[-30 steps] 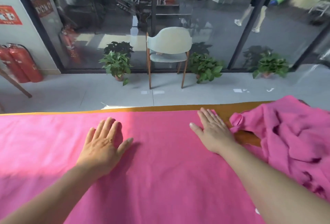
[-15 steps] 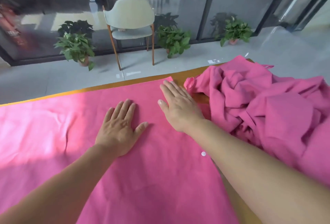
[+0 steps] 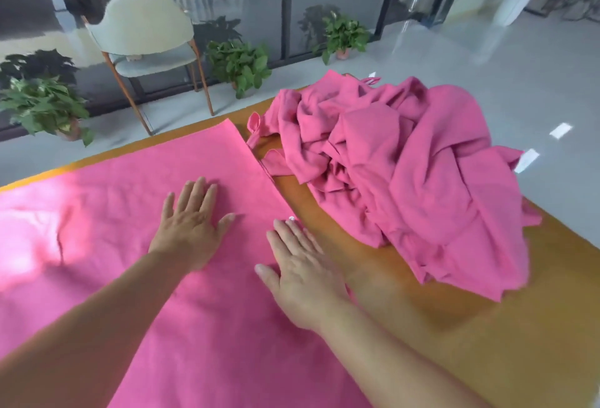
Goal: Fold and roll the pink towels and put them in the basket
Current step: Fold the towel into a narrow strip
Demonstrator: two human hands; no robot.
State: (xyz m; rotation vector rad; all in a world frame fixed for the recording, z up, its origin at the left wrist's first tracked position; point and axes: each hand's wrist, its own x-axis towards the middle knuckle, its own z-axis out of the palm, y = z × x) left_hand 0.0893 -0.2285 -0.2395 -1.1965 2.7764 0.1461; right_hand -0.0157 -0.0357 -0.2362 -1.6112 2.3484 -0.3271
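Head view: hands (image 3: 246, 245) near towel (image 3: 97, 229) edge.

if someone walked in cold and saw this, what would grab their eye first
First, the big flat pink towel spread over the left and middle of the orange table, with the left hand and right hand lying flat on it near its right edge. Next, the crumpled heap of pink towels on the right side of the table. Behind, a pale chair stands among potted plants by the glass wall.
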